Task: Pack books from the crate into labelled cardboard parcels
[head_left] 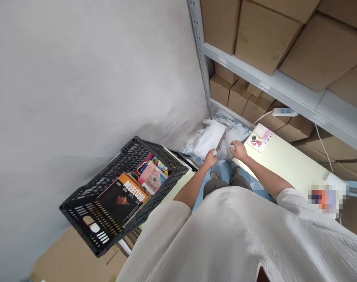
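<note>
My left hand (210, 158) is closed, its fingers curled around a small pale thing that I cannot make out. Just beyond it lies a white wrapped bundle (209, 138) with a brown edge; whether the hand touches it is unclear. My right hand (239, 150) is at the corner of a pale yellow table (296, 164), fingers bent and apart, with nothing visible in them. Crumpled white plastic (233, 137) lies below and beyond the hands. Near my right hand, a small illustrated booklet (259, 138) rests on the table.
At left, a black plastic crate (78, 196) holds several books and magazines (124, 197). A metal shelf (243, 72) with cardboard boxes (266, 35) stands ahead and right. A white power strip (284, 112) trails cables. The grey wall (93, 70) borders the left side.
</note>
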`<action>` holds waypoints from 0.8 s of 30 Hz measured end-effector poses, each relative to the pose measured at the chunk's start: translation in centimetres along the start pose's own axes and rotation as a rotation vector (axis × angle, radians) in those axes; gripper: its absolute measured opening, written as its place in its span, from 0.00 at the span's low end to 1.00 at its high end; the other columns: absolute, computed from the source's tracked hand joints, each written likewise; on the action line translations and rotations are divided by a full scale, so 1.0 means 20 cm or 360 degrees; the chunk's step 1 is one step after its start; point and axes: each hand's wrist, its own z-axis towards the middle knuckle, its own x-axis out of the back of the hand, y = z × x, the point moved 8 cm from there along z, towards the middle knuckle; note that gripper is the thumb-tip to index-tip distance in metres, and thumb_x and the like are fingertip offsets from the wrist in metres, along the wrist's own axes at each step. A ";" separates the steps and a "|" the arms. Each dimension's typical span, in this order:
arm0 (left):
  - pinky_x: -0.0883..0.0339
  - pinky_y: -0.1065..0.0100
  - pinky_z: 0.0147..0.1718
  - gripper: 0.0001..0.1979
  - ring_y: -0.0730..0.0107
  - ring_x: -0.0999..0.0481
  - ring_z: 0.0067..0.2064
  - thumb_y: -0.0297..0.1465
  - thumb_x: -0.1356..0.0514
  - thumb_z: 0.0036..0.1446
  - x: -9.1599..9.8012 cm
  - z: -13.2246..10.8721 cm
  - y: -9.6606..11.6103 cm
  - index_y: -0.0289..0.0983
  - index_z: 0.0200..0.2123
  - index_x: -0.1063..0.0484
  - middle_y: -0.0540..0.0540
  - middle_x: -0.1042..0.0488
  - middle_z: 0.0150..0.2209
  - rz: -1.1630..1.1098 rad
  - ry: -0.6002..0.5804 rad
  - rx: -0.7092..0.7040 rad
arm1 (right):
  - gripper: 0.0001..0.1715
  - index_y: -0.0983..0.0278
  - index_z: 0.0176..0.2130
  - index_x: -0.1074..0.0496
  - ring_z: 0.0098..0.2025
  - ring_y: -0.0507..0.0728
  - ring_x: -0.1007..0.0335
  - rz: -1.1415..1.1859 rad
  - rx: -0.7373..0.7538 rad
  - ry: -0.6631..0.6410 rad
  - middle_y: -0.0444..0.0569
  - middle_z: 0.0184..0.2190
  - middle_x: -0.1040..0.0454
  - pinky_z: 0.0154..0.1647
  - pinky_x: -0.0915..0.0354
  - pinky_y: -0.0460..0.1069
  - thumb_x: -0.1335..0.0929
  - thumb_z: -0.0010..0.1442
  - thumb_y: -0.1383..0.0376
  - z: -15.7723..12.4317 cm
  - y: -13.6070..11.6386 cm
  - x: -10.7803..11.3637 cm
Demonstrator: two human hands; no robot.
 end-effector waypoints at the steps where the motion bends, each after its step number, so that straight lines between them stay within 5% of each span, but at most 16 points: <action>1: 0.34 0.51 0.72 0.30 0.45 0.24 0.69 0.28 0.35 0.63 -0.01 0.01 -0.04 0.34 0.68 0.27 0.32 0.26 0.70 -0.0031 0.0008 0.0052 | 0.20 0.65 0.60 0.25 0.60 0.69 0.29 -0.0010 0.0039 -0.0053 0.62 0.59 0.23 0.62 0.35 0.58 0.35 0.75 0.61 0.05 -0.02 -0.03; 12: 0.33 0.46 0.73 0.25 0.46 0.23 0.69 0.26 0.36 0.62 -0.19 0.19 -0.46 0.38 0.62 0.21 0.36 0.19 0.63 -0.0382 0.0263 0.0503 | 0.17 0.61 0.58 0.22 0.61 0.66 0.27 -0.0122 0.0365 -0.0652 0.57 0.59 0.21 0.60 0.31 0.55 0.33 0.72 0.65 0.56 -0.08 -0.50; 24: 0.31 0.46 0.70 0.22 0.45 0.21 0.66 0.28 0.37 0.62 -0.64 0.67 -1.25 0.36 0.59 0.20 0.34 0.18 0.61 -0.0676 0.0347 0.1063 | 0.16 0.60 0.56 0.20 0.60 0.68 0.25 -0.0372 0.0439 -0.1121 0.59 0.60 0.20 0.58 0.29 0.57 0.31 0.71 0.64 1.07 0.08 -1.50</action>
